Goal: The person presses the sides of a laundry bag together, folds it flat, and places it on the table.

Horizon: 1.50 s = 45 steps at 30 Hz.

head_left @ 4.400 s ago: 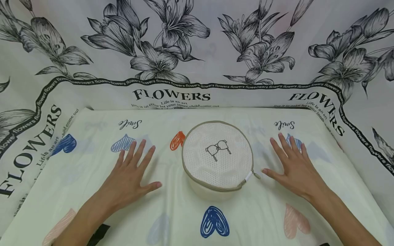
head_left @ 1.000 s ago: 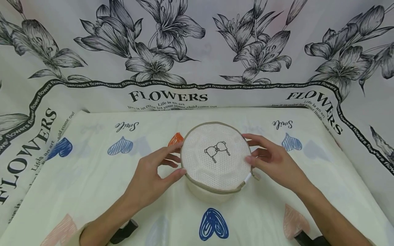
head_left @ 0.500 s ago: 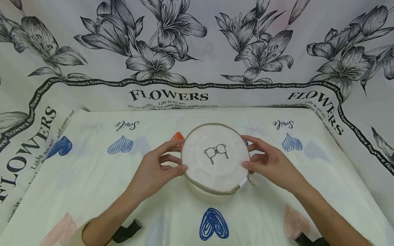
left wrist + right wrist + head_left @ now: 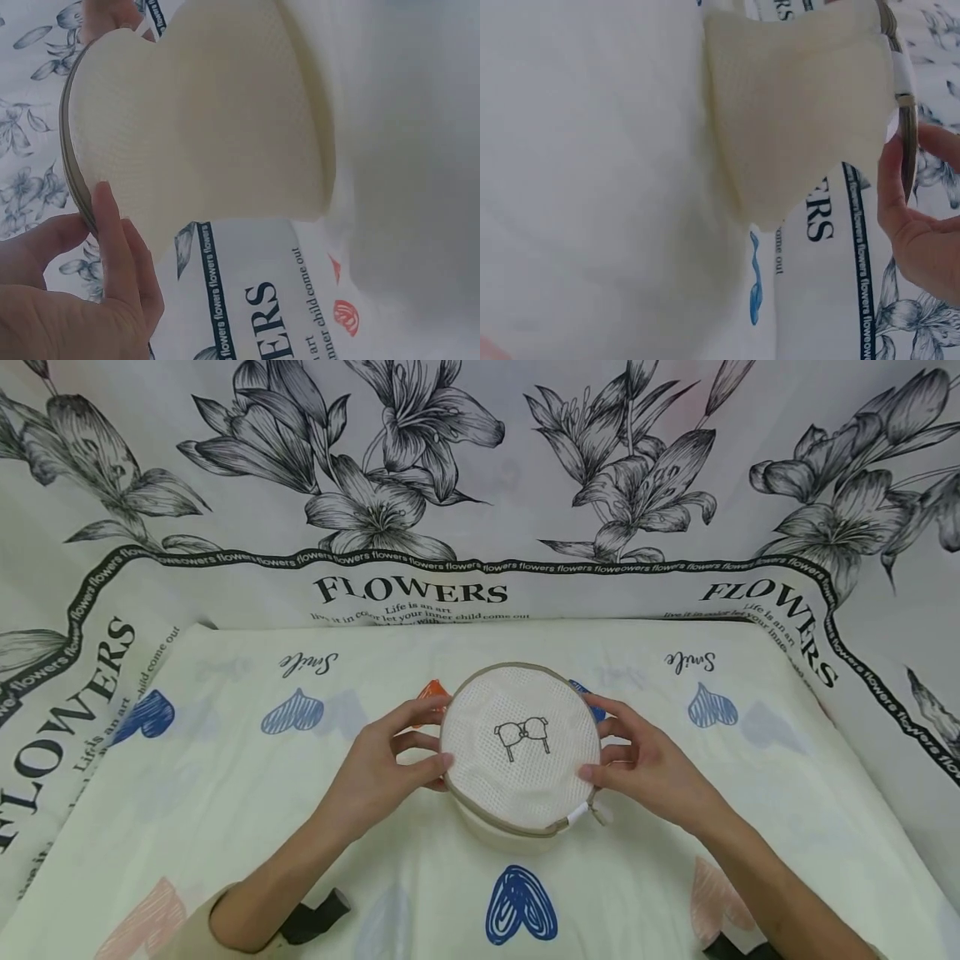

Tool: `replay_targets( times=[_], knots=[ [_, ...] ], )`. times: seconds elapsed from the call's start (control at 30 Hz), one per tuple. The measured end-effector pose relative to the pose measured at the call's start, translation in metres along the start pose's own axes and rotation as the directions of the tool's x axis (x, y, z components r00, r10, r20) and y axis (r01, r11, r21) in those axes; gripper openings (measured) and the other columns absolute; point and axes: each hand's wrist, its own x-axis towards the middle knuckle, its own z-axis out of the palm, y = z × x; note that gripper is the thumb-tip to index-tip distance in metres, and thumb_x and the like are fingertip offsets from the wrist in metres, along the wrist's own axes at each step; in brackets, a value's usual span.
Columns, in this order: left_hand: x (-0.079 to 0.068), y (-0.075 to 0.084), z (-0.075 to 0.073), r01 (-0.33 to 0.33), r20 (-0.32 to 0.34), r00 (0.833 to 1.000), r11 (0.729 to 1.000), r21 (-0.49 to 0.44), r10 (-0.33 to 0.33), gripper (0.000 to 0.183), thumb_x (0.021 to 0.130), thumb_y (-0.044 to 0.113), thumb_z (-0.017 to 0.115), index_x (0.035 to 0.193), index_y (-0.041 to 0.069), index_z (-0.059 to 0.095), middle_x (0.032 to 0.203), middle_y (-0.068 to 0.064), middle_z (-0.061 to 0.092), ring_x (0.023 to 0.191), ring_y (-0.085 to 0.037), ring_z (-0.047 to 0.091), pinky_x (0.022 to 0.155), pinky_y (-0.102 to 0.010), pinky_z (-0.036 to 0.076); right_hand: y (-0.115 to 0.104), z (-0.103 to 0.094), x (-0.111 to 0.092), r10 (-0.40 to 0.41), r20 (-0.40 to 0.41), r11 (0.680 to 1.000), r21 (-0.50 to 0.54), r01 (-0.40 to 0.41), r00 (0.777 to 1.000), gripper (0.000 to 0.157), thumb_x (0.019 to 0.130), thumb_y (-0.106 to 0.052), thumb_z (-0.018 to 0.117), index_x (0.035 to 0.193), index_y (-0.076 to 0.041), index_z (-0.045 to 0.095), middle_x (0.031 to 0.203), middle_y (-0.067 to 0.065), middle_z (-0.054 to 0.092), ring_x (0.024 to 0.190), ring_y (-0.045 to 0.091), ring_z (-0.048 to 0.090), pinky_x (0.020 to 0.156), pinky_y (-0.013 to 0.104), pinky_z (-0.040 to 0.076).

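Observation:
A round off-white mesh laundry bag [image 4: 525, 785] stands on the cloth-covered table, its top printed with a dark line drawing. A beige zipper runs round the top edge, with its pull [image 4: 597, 814] at the lower right. My left hand [image 4: 382, 764] pinches the left edge of the top, thumb above and fingers below. On the opposite side my right hand [image 4: 652, 764] grips the edge the same way. The left wrist view shows the bag's soft side wall [image 4: 217, 120] hanging from the rim. In the right wrist view, the wall [image 4: 802, 112] slants down from the zipper band [image 4: 907, 142].
A pale cloth [image 4: 225, 827] with printed hearts and "Smile" lettering covers the table. Behind it hangs a white fabric [image 4: 517, 510] with black lily prints and a "flowers" border. A black strap piece [image 4: 315, 917] shows by the left forearm.
Both hands, earlier spread flat on either side, now hold the bag's edge. Over the last second the bag's top has turned slightly clockwise and shifted left, the right hand moving left with it.

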Motion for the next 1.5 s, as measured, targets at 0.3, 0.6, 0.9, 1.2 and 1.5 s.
replay_targets(
  times=[0.3, 0.6, 0.9, 1.2, 1.5],
  knots=[
    [0.010, -0.020, 0.000, 0.026, -0.013, 1.000, 0.998, 0.050, -0.025, 0.053, 0.078, 0.000, 0.069, 0.124, 0.022, 0.056, 0.117, -0.002, 0.055, 0.094, -0.022, 0.059, 0.064, -0.035, 0.055, 0.010, 0.003, -0.001, -0.028, -0.024, 0.999, 0.047, 0.029, 0.999, 0.065, 0.077, -0.014, 0.073, 0.132, -0.018, 0.038, 0.115, 0.012, 0.048, 0.081, 0.028, 0.060, 0.069, 0.039, 0.054],
    [0.016, -0.034, -0.001, 0.013, -0.008, 1.000, 0.985, 0.173, -0.012, 0.058, 0.075, 0.012, 0.074, 0.127, 0.027, 0.053, 0.121, 0.003, 0.053, 0.098, -0.019, 0.056, 0.065, -0.030, 0.054, 0.011, 0.003, 0.000, 0.003, -0.021, 1.000, -0.019, -0.003, 1.000, 0.074, 0.074, -0.019, 0.076, 0.135, -0.022, 0.034, 0.113, 0.010, 0.049, 0.087, 0.026, 0.060, 0.071, 0.034, 0.054],
    [0.021, -0.041, 0.002, 0.027, 0.003, 1.000, 0.982, 0.188, -0.028, 0.061, 0.075, 0.006, 0.073, 0.129, 0.025, 0.051, 0.125, 0.004, 0.050, 0.099, -0.020, 0.056, 0.064, -0.030, 0.055, 0.015, 0.007, -0.001, 0.006, -0.014, 0.993, -0.116, -0.007, 1.000, 0.083, 0.073, -0.025, 0.077, 0.140, -0.035, 0.030, 0.109, 0.009, 0.048, 0.086, 0.021, 0.062, 0.071, 0.030, 0.054],
    [0.025, -0.048, 0.004, 0.016, -0.021, 1.000, 0.970, 0.243, -0.011, 0.057, 0.073, 0.008, 0.075, 0.123, 0.026, 0.055, 0.120, 0.003, 0.057, 0.094, -0.016, 0.060, 0.064, -0.028, 0.054, 0.026, 0.009, 0.000, 0.005, -0.059, 0.977, -0.212, -0.018, 0.998, 0.081, 0.071, -0.031, 0.078, 0.139, -0.024, 0.034, 0.108, 0.006, 0.051, 0.084, 0.018, 0.060, 0.069, 0.028, 0.053],
    [0.026, -0.050, 0.005, -0.009, -0.037, 0.999, 0.945, 0.326, 0.022, 0.055, 0.074, 0.008, 0.075, 0.124, 0.023, 0.056, 0.119, 0.006, 0.055, 0.097, -0.015, 0.059, 0.065, -0.025, 0.053, 0.030, 0.010, 0.000, 0.028, -0.130, 0.970, -0.237, -0.059, 0.991, 0.069, 0.071, -0.030, 0.077, 0.131, -0.024, 0.044, 0.119, -0.001, 0.049, 0.083, 0.016, 0.061, 0.065, 0.029, 0.053]
  ],
)
